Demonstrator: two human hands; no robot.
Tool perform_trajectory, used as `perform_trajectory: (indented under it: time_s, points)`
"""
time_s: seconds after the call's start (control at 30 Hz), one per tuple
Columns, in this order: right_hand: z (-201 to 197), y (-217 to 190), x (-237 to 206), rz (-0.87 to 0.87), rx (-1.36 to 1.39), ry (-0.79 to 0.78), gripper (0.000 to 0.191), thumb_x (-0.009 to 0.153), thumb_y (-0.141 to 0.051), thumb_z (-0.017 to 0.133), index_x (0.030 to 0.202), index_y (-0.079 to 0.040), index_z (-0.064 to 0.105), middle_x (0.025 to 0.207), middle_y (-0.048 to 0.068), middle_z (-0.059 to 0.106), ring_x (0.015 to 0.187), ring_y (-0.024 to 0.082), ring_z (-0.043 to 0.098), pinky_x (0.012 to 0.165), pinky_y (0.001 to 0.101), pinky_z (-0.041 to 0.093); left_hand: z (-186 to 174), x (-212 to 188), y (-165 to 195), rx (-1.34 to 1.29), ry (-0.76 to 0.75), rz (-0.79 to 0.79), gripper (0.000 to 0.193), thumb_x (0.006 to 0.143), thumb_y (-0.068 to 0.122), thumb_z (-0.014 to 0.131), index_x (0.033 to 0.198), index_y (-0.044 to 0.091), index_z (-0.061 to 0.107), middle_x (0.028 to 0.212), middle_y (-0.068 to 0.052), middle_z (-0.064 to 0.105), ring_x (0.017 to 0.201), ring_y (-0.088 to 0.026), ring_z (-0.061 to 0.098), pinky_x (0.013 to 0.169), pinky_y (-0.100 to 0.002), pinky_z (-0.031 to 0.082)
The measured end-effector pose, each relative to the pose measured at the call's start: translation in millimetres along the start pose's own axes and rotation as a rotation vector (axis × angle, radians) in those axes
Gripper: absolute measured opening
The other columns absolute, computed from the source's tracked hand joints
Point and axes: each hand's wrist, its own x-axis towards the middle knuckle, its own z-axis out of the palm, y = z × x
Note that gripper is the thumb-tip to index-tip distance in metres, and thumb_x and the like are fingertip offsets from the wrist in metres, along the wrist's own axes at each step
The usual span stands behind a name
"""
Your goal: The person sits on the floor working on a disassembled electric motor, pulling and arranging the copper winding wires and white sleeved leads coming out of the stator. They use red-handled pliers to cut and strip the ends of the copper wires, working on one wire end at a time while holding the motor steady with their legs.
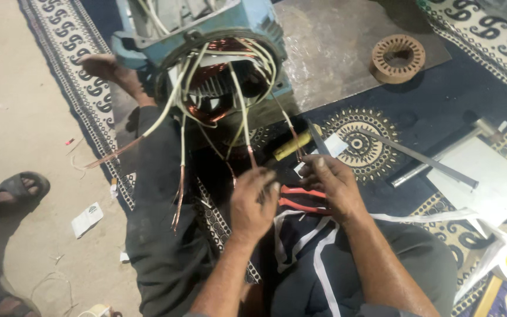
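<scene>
Both hands, left hand and right hand, pinch wire ends; fingertips' grip partly hidden.

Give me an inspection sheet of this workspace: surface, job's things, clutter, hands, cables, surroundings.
Surface: patterned blue and white rug with a grey metal sheet laid on it.
Job's things: blue motor stator housing with copper windings, lying on its side; red-handled pliers under the hands.
Clutter: round rusty lamination core, yellow-handled tool, flat metal strip, white paper sheets.
Hands: left hand pinches a lead wire end; right hand holds a small blade.
Cables: white-sleeved lead wires with bare copper ends trail from the housing.
Surroundings: concrete floor, another person's sandalled foot.
</scene>
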Motion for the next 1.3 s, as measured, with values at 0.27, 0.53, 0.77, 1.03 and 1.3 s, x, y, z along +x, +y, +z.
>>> perform_trajectory:
  time_s: [0.27,0.53,0.77,1.03,1.3]
  points:
    - [0,-12,12,0.043,0.229,0.021,0.051,0.105,-0.043,0.051,0.121,0.003,0.065,0.094,0.010,0.069,0.078,0.017,0.066,0.066,0.0273,0.053,-13,-24,2,-0.124,-0.042,-0.018,0.018,0.088,0.012,0.073,0.105,0.004,0.075,0.105,-0.014,0.074,0.100,-0.032,0.071,0.089,-0.040,0.057]
    - [26,-26,30,0.026,0.025,0.061,0.035,0.098,-0.025,0.072,0.119,0.003,0.070,0.090,0.003,0.067,0.072,0.010,0.058,0.059,0.0220,0.041,-25,-32,-1,-0.254,-0.191,-0.057,0.015,0.090,0.013,0.070,0.100,0.002,0.071,0.099,-0.015,0.071,0.093,-0.033,0.071,0.083,-0.039,0.057]
    - [50,-16,38,0.087,-0.076,0.040,0.035,0.097,-0.026,0.069,0.117,0.002,0.071,0.083,0.001,0.068,0.068,0.009,0.058,0.060,0.0237,0.046,-40,-36,-9,-0.313,-0.218,-0.069,0.019,0.092,0.019,0.071,0.103,0.005,0.074,0.102,-0.013,0.073,0.096,-0.031,0.072,0.085,-0.039,0.057]
    - [56,-27,50,0.152,0.031,0.072,0.036,0.101,-0.034,0.065,0.111,-0.001,0.070,0.079,0.004,0.066,0.061,0.011,0.057,0.058,0.0252,0.049,-54,-38,-9,-0.337,-0.233,-0.147,0.019,0.090,0.020,0.070,0.103,0.006,0.074,0.098,-0.013,0.072,0.092,-0.031,0.071,0.082,-0.040,0.057]
    - [48,-19,47,0.044,-0.042,0.142,0.024,0.103,-0.023,0.065,0.110,-0.002,0.074,0.075,-0.004,0.063,0.051,0.003,0.046,0.043,0.0189,0.033,-54,-38,-9,-0.347,-0.196,-0.101,0.018,0.091,0.018,0.070,0.103,0.006,0.075,0.100,-0.013,0.073,0.094,-0.032,0.072,0.083,-0.040,0.057]
